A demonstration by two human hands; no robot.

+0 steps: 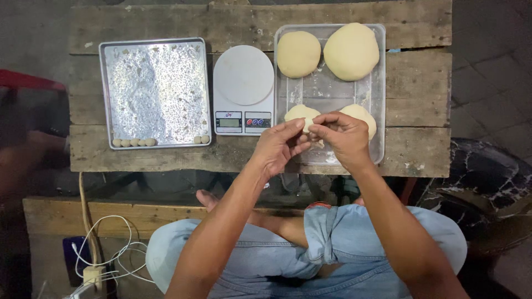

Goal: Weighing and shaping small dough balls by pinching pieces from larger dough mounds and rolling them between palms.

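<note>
1. The left hand (279,148) and the right hand (342,137) meet fingertip to fingertip over the near end of a clear plastic tray (377,88), pinching a small bit of dough (306,126) between them; most of that bit is hidden by the fingers.
2. Just beyond the fingers, two pale dough mounds lie in the tray: a near-left mound (298,112) and a near-right mound (363,113), both partly covered by the hands.
3. At the tray's far end sit a round dough ball (298,53) and a larger dough ball (351,51), side by side and close together.
4. A white kitchen scale (243,89) stands just left of the tray, its platform bare.
5. Further left is a floured metal baking pan (155,91); a row of tiny dough pieces (133,142) lines its near edge, with two more pieces (201,139) at the near right corner.
6. Everything rests on a rough wooden tabletop (415,149).
7. Below, the person's knees in blue jeans (332,238) show, and white cables (105,254) lie on the floor at left.
</note>
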